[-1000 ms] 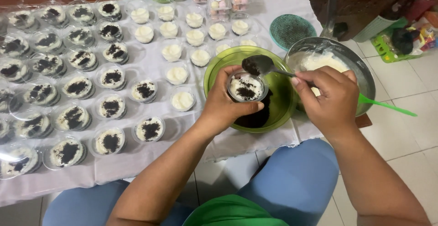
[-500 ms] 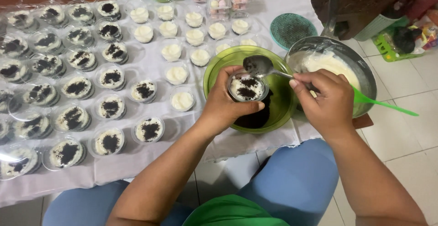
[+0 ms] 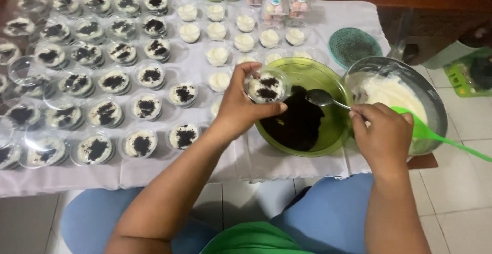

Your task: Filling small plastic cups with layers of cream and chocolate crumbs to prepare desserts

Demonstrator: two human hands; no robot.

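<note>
So left hand (image 3: 241, 108) grips a small clear cream-filled cup (image 3: 266, 86) mid-frame, crumb topping underway. Right hand (image 3: 383, 137) pinches a metal spoon (image 3: 328, 100) over the green crumb bowl (image 3: 328, 131); looks like it needs another scoop.

The right hand (image 3: 383, 133) hides the spoon's handle (image 3: 342, 105); left-edge cups (image 3: 6, 154) are cut off.

left hand (image 3: 241, 105) around crumb-topped cup (image 3: 266, 86), right hand (image 3: 383, 136) gripping spoon (image 3: 328, 100) over green bowl (image 3: 335, 126)

You have two large bowls: one translucent green plastic bowl (image 3: 328, 82) and one steel bowl of white cream (image 3: 435, 105). One metal spoon (image 3: 328, 99). One round green lid (image 3: 353, 46), far right.
</note>
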